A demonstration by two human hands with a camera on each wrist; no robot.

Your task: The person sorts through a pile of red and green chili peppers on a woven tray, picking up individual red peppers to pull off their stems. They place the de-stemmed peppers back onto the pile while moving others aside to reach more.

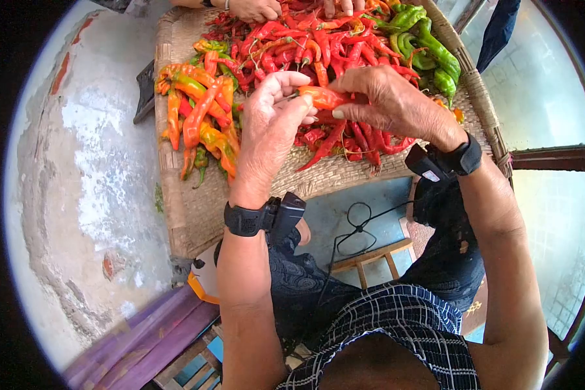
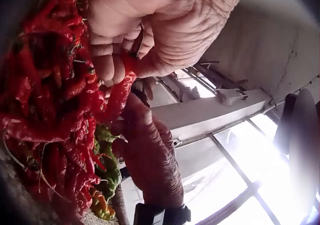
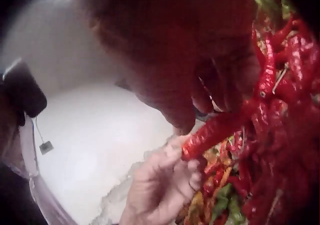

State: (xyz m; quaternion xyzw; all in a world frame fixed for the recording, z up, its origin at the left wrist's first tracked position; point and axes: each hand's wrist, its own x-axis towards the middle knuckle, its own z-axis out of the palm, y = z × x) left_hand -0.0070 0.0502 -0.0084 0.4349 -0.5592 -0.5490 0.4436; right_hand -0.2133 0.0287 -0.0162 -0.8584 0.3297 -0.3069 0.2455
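Both hands meet over a pile of red chili peppers (image 1: 292, 49) on a woven tray (image 1: 182, 221). Between them is one orange-red chili pepper (image 1: 324, 98), held level above the pile. My left hand (image 1: 273, 120) pinches one end of it between thumb and fingers; in the left wrist view a dark thin stem (image 2: 137, 42) shows by those fingers. My right hand (image 1: 393, 101) grips the other end, thumb below and fingers above. Seen from the right wrist, the same pepper (image 3: 212, 135) runs from the right fingers to the left fingertips.
Orange and yellow peppers (image 1: 205, 114) lie at the tray's left, green peppers (image 1: 429, 52) at its far right. Another person's hands (image 1: 257, 9) reach in at the far edge. A wall (image 1: 104, 162) stands left, glass panes (image 1: 546, 84) right. A looped cord (image 1: 357, 229) hangs below the tray.
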